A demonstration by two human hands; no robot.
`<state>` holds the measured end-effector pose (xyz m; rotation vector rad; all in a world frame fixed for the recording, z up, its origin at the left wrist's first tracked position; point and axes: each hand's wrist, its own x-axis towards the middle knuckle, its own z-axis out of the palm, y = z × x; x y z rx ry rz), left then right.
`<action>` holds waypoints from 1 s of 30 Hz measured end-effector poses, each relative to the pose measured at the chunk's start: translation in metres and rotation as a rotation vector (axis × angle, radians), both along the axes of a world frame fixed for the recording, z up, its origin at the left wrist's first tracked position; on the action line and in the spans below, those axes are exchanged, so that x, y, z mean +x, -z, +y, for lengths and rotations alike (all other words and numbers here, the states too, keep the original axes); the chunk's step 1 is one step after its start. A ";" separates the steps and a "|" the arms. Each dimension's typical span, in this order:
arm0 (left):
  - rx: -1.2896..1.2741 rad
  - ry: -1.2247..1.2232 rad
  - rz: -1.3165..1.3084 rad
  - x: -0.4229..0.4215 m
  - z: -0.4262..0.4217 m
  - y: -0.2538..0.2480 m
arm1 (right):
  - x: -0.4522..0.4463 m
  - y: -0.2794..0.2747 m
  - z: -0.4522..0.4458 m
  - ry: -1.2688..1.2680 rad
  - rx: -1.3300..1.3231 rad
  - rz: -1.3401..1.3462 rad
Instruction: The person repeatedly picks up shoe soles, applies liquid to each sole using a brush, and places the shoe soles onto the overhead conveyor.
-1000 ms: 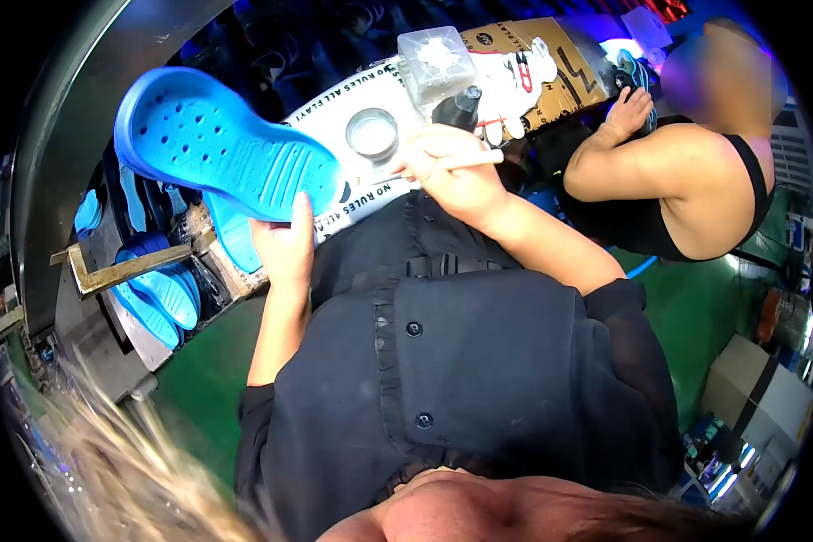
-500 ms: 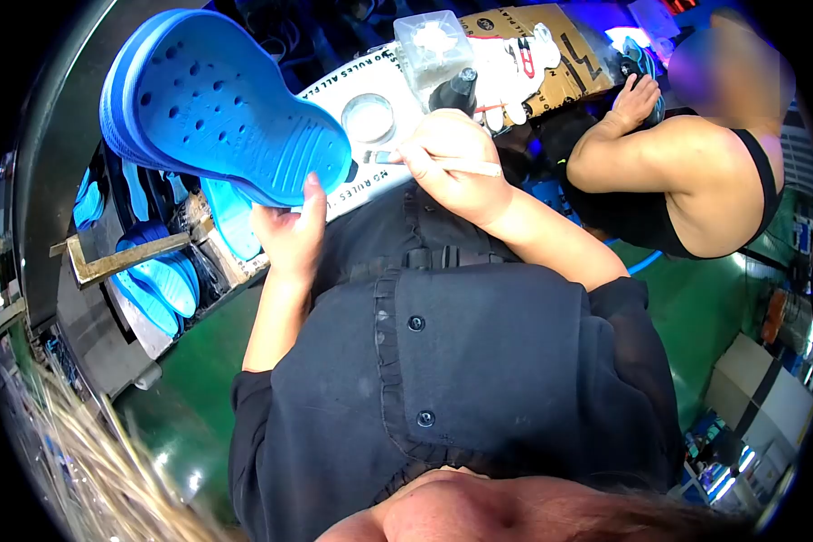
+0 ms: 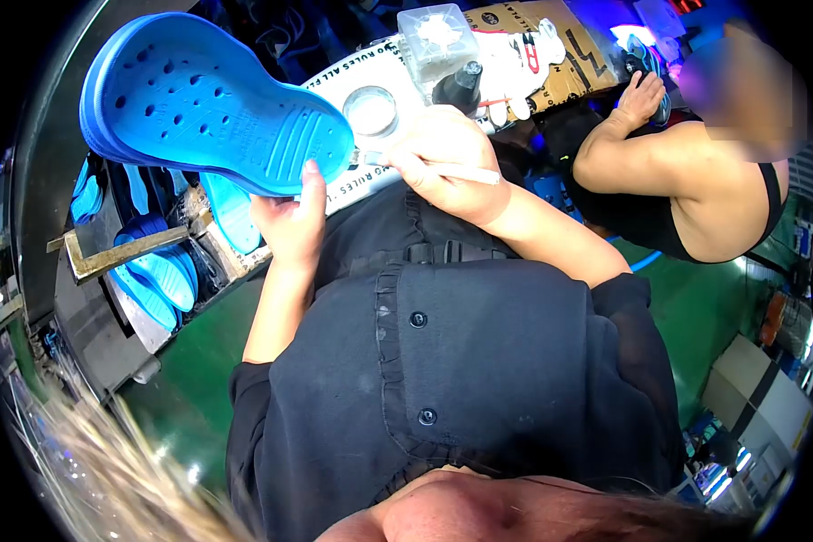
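The blue shoe [image 3: 235, 108] is clamped at its heel by the left hand's [image 3: 289, 217] grip, over the table's [image 3: 354, 187] edge, while a brush [image 3: 465, 172] is pinched in the right hand [image 3: 443, 149]; smears could be caused by heel-only tipping

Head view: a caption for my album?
Left hand holds a blue shoe sole; right hand holds a brush by its edge.

"Is all of your left hand [image 3: 291, 221] showing?"
"No, your fingers are mostly hidden behind the blue sole [image 3: 217, 117]."
"And your brush [image 3: 465, 172]?"
"Its tip is too small to tell whether it touches. The co-worker's head [image 3: 741, 86] is blurred, like the pale strands [image 3: 122, 443]."
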<state>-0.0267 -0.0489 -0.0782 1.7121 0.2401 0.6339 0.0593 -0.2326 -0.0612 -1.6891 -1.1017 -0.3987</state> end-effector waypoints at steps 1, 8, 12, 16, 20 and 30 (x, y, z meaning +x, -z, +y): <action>-0.029 -0.002 -0.015 0.001 -0.001 -0.001 | -0.001 -0.002 0.000 -0.004 -0.022 -0.004; 0.001 -0.008 -0.050 0.004 0.000 0.003 | 0.005 0.008 -0.003 -0.018 0.021 0.013; -0.017 -0.011 -0.033 0.006 -0.002 0.002 | 0.002 0.002 0.000 -0.036 0.001 0.011; -0.030 -0.043 -0.066 0.008 -0.004 0.004 | 0.006 0.012 -0.007 -0.079 0.014 0.049; -0.037 -0.037 -0.059 0.007 0.000 0.001 | 0.006 0.011 -0.003 -0.020 0.071 0.124; 0.024 -0.021 -0.016 0.003 0.008 -0.009 | 0.008 0.004 -0.006 0.074 0.015 0.168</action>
